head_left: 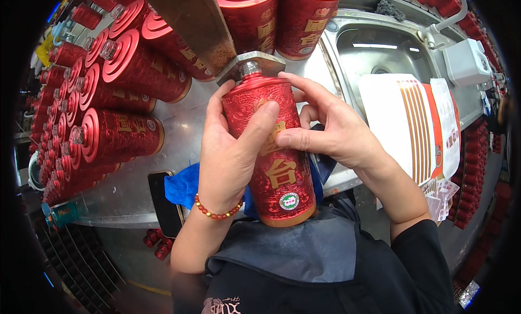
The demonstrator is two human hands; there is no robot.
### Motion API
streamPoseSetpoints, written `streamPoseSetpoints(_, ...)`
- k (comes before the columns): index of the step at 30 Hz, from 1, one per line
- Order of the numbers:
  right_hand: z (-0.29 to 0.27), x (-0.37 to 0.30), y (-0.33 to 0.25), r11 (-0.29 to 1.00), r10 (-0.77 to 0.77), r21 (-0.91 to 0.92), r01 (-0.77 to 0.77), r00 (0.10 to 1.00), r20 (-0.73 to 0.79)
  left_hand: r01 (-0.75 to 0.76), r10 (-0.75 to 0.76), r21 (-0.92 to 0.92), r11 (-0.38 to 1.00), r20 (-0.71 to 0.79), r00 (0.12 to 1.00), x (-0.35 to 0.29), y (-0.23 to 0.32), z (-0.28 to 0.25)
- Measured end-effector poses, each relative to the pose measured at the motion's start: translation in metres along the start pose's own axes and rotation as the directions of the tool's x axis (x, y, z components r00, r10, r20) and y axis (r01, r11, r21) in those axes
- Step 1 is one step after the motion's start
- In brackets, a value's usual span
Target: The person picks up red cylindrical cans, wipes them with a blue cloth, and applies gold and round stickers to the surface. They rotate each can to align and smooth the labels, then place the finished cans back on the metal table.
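A red embossed bottle (282, 197) with gold characters and a round green-and-white sticker leans in front of me, its base near my dark apron (287, 251). My left hand (225, 146) wraps its left side, thumb across the front. My right hand (339, 132) grips the right side near the shoulder, thumb pressed on the front. The bottle's clear cap (251, 69) meets a metal plate (268, 64) at the end of a wide metal bar (201, 29). Whether the cap touches the plate or lies just before it, I cannot tell. A beaded bracelet (217, 213) circles my left wrist.
Several similar red bottles (141, 70) crowd the metal table's (184, 116) left and far side. A sink (380, 48) lies far right, near a white jug (467, 62). Label sheets (399, 124) overlap its near edge. A phone (164, 205) and blue cloth (183, 186) lie at the near edge.
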State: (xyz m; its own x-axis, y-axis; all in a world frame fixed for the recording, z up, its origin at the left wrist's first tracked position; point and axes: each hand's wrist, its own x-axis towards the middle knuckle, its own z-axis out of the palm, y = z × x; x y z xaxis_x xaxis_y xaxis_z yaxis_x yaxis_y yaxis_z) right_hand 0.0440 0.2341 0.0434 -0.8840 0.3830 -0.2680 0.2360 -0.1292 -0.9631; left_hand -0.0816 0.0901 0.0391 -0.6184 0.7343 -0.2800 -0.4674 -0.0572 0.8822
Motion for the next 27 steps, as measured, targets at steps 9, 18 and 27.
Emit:
streamPoseSetpoints(9, -0.002, 0.0, 0.002, 0.998, -0.036, -0.049, 0.036, 0.999, 0.006, -0.001, 0.002, 0.032, 0.999, -0.003, 1.0, 0.001, 0.003, 0.001)
streamPoseSetpoints(18, -0.04, 0.019, -0.027, 0.974, -0.227, -0.041, 0.224, 0.97, -0.088, 0.042, -0.04, -0.018, 0.999, 0.086, 0.996, -0.016, 0.006, -0.009)
streamPoseSetpoints(27, -0.028, 0.038, -0.076, 0.228, -0.661, -0.718, 0.658, 0.646, 0.382, -0.562, 0.286, 0.681, 0.47, 0.485, 0.826, -0.068, -0.013, -0.041)
